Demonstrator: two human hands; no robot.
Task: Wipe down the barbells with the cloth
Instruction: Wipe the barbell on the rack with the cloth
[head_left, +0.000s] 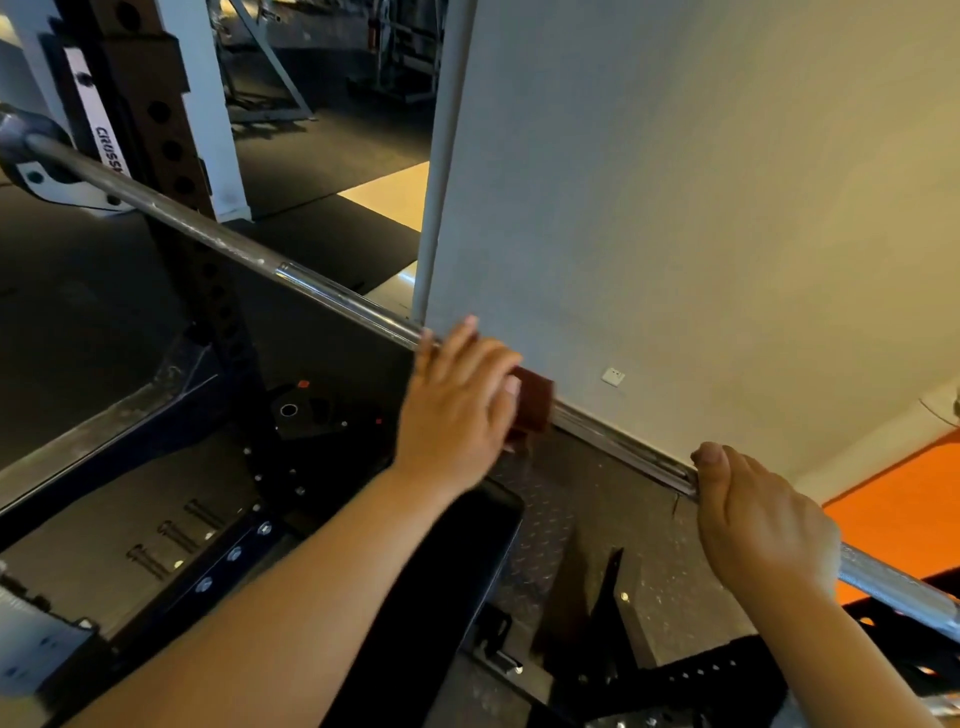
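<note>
Steel barbell (322, 291) lies across the squat rack. Its long axis runs from the hook on the rack upright (156, 109) at upper left down to the lower right edge of the view, above a black bench pad (483, 545) and in front of a pale wall (675, 182). The left hand (457, 410) is draped over the middle of the shaft, fingers curled across the top, and presses a red-brown cloth (535, 397) onto the metal. One edge of the cloth shows beside the thumb. The right hand (763, 525) is wrapped round the bar nearer the right-hand sleeve, with the thumb laid along the shaft.

The bar looks rigid and heavy, best left seated on the rack and steadied rather than lifted. Its polished sections are probably slick and its duller stretches grippier. The cloth is soft and light, so it can be folded around the shaft and slid lengthwise.
</note>
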